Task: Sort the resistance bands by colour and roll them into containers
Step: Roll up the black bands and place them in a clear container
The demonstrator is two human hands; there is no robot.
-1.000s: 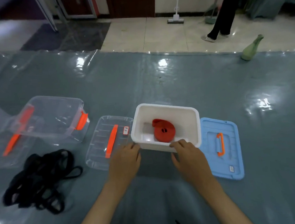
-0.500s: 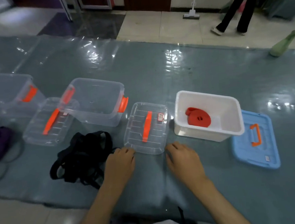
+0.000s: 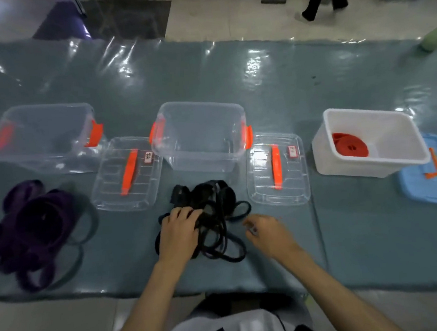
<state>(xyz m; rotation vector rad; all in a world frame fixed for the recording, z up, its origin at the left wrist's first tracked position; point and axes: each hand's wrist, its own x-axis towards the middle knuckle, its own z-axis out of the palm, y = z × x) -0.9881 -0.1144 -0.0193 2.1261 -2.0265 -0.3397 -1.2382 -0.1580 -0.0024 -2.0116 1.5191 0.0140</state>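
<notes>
A tangle of black resistance bands [image 3: 216, 213] lies on the grey-blue mat in front of the middle clear container [image 3: 199, 135]. My left hand [image 3: 178, 229] rests on the left part of that tangle, fingers curled over the bands. Just right of the pile, my right hand [image 3: 266, 229] hovers with its fingers loosely bent and nothing in it. A rolled red band [image 3: 350, 144] sits inside the white container [image 3: 386, 161] at the right. A heap of purple bands [image 3: 32, 229] lies at the left, before another clear container [image 3: 43, 138].
Two clear lids with orange handles [image 3: 128, 173] [image 3: 277, 170] lie flat beside the clear containers. A blue lid [image 3: 435, 183] lies right of the white container. The mat's near edge runs just above my lap. A person walks on the tiled floor beyond the mat.
My view has swung left, away from the white container. My left hand moved from the bare mat onto the black bands, and my right hand followed beside them.
</notes>
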